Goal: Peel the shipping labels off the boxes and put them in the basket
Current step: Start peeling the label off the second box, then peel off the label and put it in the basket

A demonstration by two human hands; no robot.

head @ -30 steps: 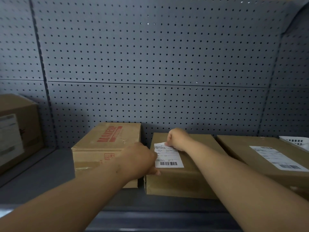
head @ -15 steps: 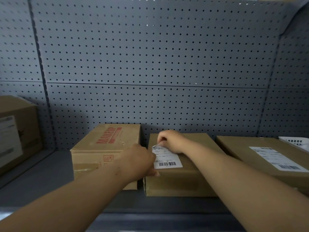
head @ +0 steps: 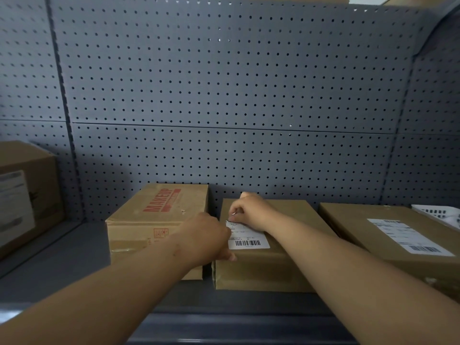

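Observation:
A brown middle box (head: 268, 267) sits on the grey shelf with a white barcode label (head: 249, 241) on its top. My right hand (head: 251, 211) pinches the label's far left corner, which is lifted off the cardboard. My left hand (head: 206, 239) grips the box's near left top edge, fingers curled over it. A wider box (head: 373, 232) to the right carries another white label (head: 410, 236). The white basket (head: 438, 214) shows at the far right edge, partly out of frame.
A box printed MAKEUP (head: 159, 215) stands directly left of the middle box. A larger box with a label (head: 22, 195) stands at the far left. A grey pegboard wall (head: 224, 95) closes the back. The shelf's front lip (head: 236, 327) runs below my arms.
My right hand has moved left along the label's far edge to its left corner and has lifted that corner. My left hand has stayed on the box's edge.

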